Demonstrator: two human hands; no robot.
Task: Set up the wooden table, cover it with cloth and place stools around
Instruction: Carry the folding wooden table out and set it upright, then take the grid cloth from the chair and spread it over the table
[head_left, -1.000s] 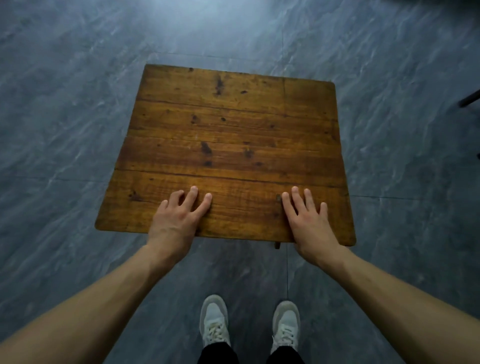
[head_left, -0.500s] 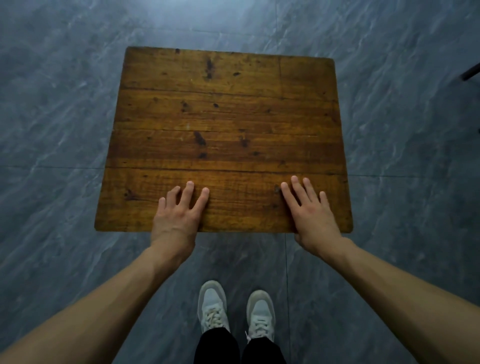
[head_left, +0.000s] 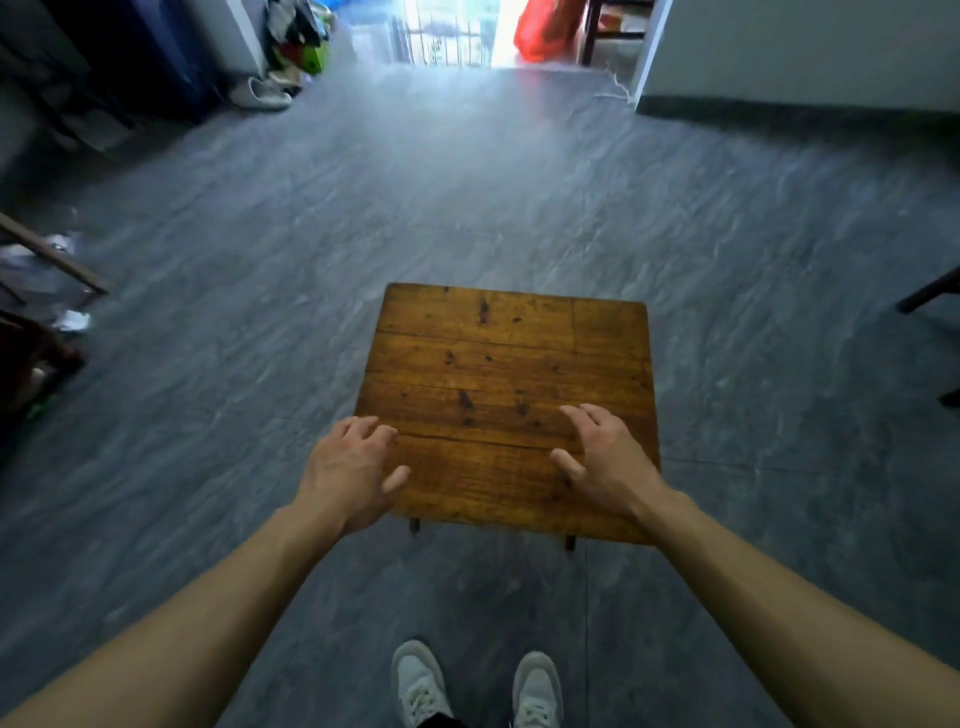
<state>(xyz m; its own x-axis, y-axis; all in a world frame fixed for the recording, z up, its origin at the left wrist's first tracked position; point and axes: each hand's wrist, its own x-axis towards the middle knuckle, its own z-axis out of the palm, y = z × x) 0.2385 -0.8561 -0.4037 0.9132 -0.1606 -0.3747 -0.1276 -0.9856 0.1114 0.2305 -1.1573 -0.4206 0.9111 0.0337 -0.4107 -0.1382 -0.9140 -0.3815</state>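
— Desk (head_left: 511, 374) first: where does it stand from you?

— Straight ahead and below me, on the grey floor (head_left: 519, 197), its near edge just in front of my white shoes (head_left: 478, 686). My left hand (head_left: 348, 470) is over the near left corner, my right hand (head_left: 605, 462) over the near right part. Both are about equally near; neither has the advantage.

— And your fingers?

— Loosely spread and slightly curled on both hands, holding nothing. They seem to hover just above the planks; I cannot tell for sure whether any fingertip touches.

— How does the top lie?

— Nearly square. The planks run left to right across my view, so the grain lies crosswise to my arms. Two short dark legs show under the near edge.

— What is it made of?

— Old wood, honey-brown, with dark knots, stains and plain seams between boards. The corners are a little rounded. It looks hard and smooth enough that a cloth would slide on it easily. The floor looks like marbled stone tile.

— So where is the task?

— I judge the desk is set up. No cloth is on it, and no stools stand around it. Dark furniture legs (head_left: 930, 293) poke in at the right edge, well apart; whether that is a stool I cannot tell. Clutter and shoes (head_left: 260, 93) sit far off at the left wall.
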